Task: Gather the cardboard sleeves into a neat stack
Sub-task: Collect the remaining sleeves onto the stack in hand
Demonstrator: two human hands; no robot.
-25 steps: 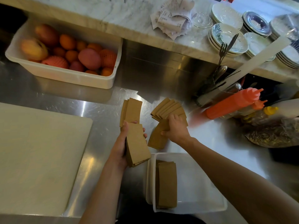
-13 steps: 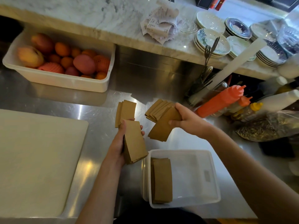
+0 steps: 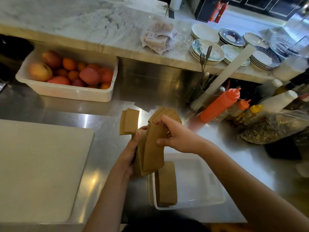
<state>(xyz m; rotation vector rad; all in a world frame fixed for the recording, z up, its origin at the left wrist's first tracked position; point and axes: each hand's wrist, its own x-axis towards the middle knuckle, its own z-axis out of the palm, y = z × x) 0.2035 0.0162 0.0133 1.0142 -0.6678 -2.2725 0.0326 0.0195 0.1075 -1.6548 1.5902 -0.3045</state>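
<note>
My left hand grips a bundle of flat brown cardboard sleeves from the left side, held upright above the steel counter. My right hand pinches the top and right edge of the front sleeve, pressing it against the bundle. A small pile of sleeves lies on the counter just beyond my left hand. A fanned pile of sleeves sits behind my right hand, partly hidden by it. Another stack of sleeves rests in the left side of a white plastic tub below my hands.
A white cutting board covers the counter at left. A white bin of fruit stands at the back left. Squeeze bottles, a utensil holder and a plastic bag crowd the right. Plates and paper slips sit on the marble shelf.
My right hand has carried a sleeve from the fanned pile over to the bundle in my left hand and now presses it against that bundle. The view has also shifted slightly.
</note>
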